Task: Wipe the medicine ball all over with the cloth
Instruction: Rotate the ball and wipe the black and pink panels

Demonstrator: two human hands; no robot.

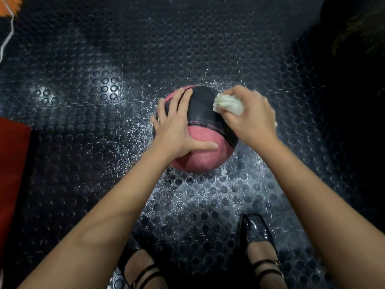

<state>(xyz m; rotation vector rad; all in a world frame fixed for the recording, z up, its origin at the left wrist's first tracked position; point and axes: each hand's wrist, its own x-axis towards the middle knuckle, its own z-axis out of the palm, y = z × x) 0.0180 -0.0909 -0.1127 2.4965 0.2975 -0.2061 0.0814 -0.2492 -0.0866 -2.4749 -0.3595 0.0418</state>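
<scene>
Bracing the medicine ball (200, 155) open-palmed, the left hand (177, 130) should roll it (slowly) while the right hand (250, 115), grip clamped on the cloth (228, 104), rubbed.

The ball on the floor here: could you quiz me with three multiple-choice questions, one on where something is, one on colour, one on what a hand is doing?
1. Where is the cloth pressed?
A. on the ball's upper right side
B. on the floor beside the ball
C. under the ball

2. What colours is the ball?
A. blue and white
B. pink and black
C. all green

3. What is the left hand doing?
A. hanging free
B. holding a second cloth
C. resting spread on the ball

Answers:
1. A, the right hand holds the cloth against the black panel there.
2. B, pink and black panels show.
3. C, its fingers and thumb lie spread on the ball.
</scene>
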